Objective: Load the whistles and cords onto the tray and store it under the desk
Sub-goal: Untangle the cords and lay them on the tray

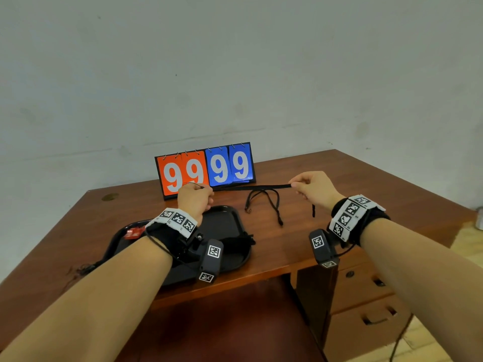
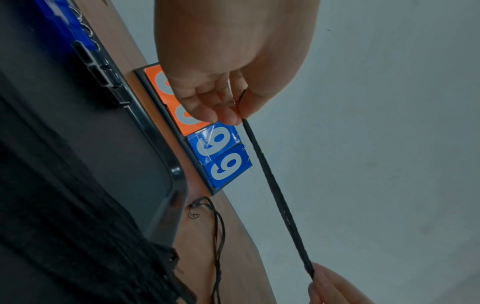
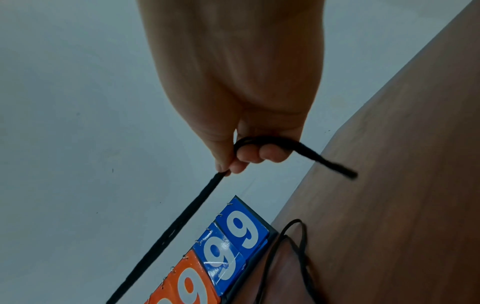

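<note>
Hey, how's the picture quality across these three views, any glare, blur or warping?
Head view: evenly lit, the desk edges bowed by the wide lens. Left wrist view: dim, the tray nearly black. Right wrist view: glare streaks on the blue score cards, and the cord tail is motion-blurred.

Setting: plain office or sports-hall back room, sparsely furnished. Evidence as follows. One wooden desk (image 1: pixel 326 178), reddish-brown veneer, scuffed top, set into the corner of the room. Pedestal of drawers (image 1: pixel 366 304) under its right side, with cut-out pulls and a round lock. Bare wall (image 1: pixel 235 61), pale grey-white, marked and stained, undecorated. Light wood-look floor (image 1: pixel 465 246) showing at the right edge. One tabletop flip scoreboard (image 1: pixel 205 169), ring-bound cards, two orange and two blue, all reading 9, standing at the back of the desk against the wall: sports or games equipment, pointing to a referee's or coach's room.
</note>
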A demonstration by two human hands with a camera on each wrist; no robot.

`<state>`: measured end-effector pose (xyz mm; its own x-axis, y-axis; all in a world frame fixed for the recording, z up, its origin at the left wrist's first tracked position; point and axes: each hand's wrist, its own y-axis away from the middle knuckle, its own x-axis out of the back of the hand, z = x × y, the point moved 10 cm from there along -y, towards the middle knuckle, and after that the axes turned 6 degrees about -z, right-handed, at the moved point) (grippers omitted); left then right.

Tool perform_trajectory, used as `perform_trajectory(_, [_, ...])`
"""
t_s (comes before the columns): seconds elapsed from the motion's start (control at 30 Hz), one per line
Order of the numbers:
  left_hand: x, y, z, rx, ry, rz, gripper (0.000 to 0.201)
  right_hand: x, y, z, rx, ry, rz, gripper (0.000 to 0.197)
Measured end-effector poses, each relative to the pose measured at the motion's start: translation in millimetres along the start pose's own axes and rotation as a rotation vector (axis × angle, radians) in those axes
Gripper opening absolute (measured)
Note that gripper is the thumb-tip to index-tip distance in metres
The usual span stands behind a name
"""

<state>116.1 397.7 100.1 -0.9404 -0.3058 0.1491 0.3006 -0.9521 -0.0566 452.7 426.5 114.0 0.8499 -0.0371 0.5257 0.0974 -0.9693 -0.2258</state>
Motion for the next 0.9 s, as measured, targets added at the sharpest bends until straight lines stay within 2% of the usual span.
perform_trajectory(0.27, [21,-1,-7,-0.001,0.032,0.081,0.014,19,6,27,-0.069,0.0,0.065,0.011])
perform_trajectory(0.5, [51,8,-7,-0.019,0.046,0.14,0.016,26,18,31,-0.104,0.04,0.099,0.014])
perform_trajectory(0.67, [76,16,-3,-0.025,0.042,0.159,0.003,22,26,19,-0.128,0.024,0.094,0.016])
perform_trajectory(0.9, [117,31,-12,0.032,0.051,0.15,0.005,7,38,-17,-0.092,0.022,0.074,0.011])
